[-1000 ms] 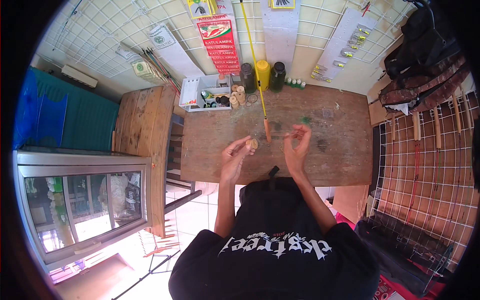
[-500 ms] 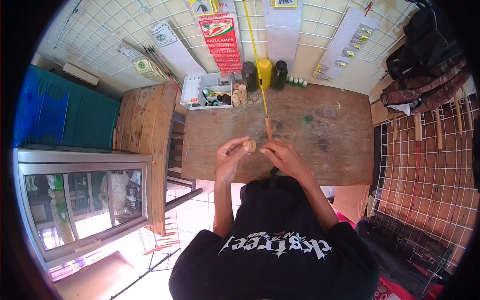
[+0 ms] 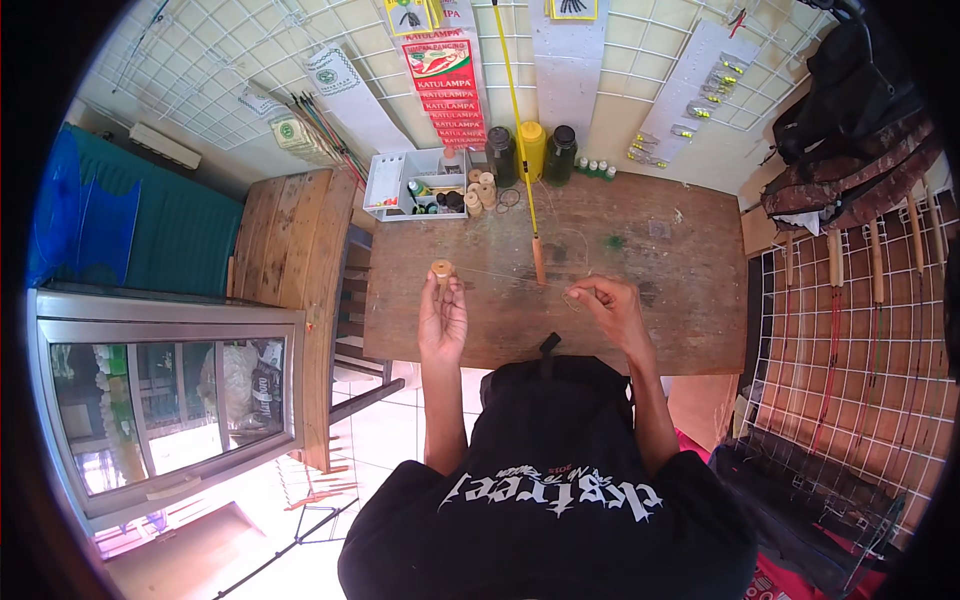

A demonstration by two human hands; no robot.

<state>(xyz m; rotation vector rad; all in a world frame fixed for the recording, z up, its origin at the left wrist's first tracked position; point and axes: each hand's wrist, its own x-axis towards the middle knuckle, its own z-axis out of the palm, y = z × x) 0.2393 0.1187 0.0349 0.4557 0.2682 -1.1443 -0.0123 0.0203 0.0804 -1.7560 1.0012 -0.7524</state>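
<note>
Tan spool in the left hand, thin thread running across to the right hand.
Farthest left, a pale compartment tray stands at the back of the table; nearer, the left hand's grip pinches the spool between thumb and fingers, above the table's left part. Wooden spools stand beside the tray, then three bottles. The thread passes the near end of a tan-handled yellow rod to the right hand, whose grip is pressed together, pinching the thread.
</note>
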